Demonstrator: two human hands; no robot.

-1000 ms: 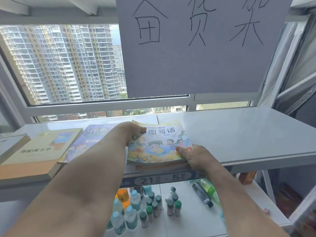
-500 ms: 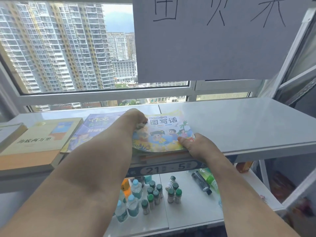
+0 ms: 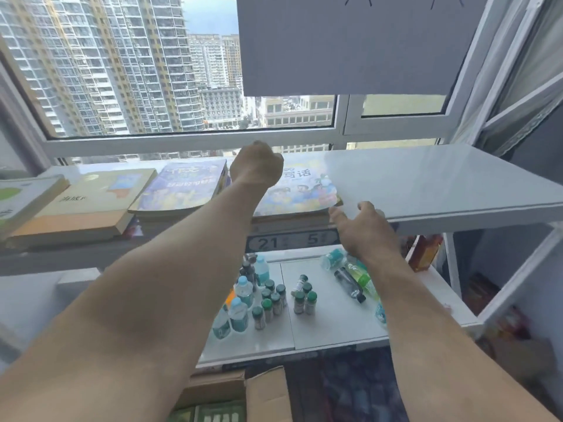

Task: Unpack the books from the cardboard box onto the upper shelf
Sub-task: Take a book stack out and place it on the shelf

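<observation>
1. Far left of the white upper shelf (image 3: 426,184): a white book with a green cover patch (image 3: 21,197) lies flat, cut off by the frame edge.
2. Just beside it, a thick cream-and-orange paperback (image 3: 88,205) lies flat, spine toward the shelf front.
3. Next right, a purple-blue picture book (image 3: 179,187) rests on top of other books; its right edge meets the left forearm.
4. Left hand (image 3: 256,167): over the shelf, above the left part of the yellow cartoon-cover picture book (image 3: 300,193). Fingers curled under, back of hand to the camera; cannot tell whether they hold or touch the cover.
5. The yellow cartoon-cover picture book lies flat on a stack at the shelf's front edge, right of the purple-blue one.
6. Right hand (image 3: 364,229): just beside the book's near right corner, fingers loosely spread, holding nothing; thumb close to the corner, contact unclear.
7. Lower white shelf (image 3: 335,327): a cluster of small green-capped bottles (image 3: 274,303) stands upright; a few bottles lie on their sides near the right wrist.
8. Bottom centre: brown cardboard box (image 3: 265,394), flap raised, with green print visible inside.
</observation>
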